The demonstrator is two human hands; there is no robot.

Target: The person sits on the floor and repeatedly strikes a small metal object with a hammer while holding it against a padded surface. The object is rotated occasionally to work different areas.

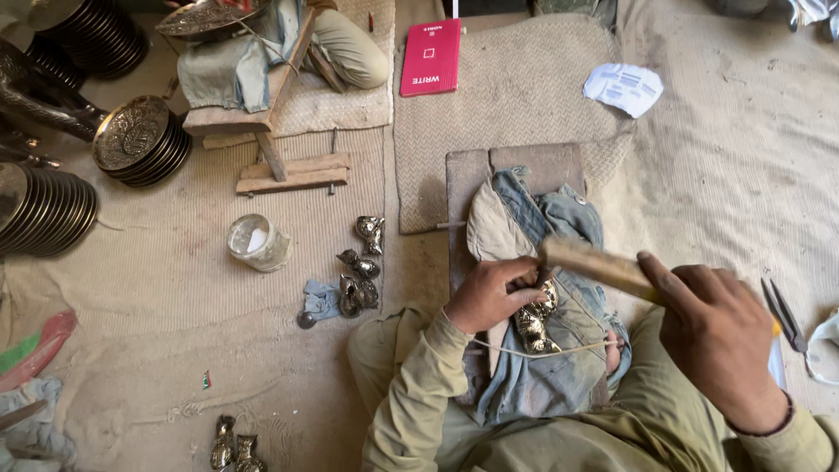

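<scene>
Left hand [491, 293] pinching shiny brass figure [535, 322] down on denim pad [559, 350]; right hand [712, 336] closing around wooden tool [594, 262], swinging just above. Risking, probably, a struck thumb or slipping figure, given rounded, slick metal. Lying left: 4 similar castings [360, 267]; right: scissors [785, 313].

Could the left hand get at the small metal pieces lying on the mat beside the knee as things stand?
Probably yes, once freed: the left hand is pressing a metal piece on the denim pad, but the small metal pieces lie close to its left with only bare mat between.
</scene>
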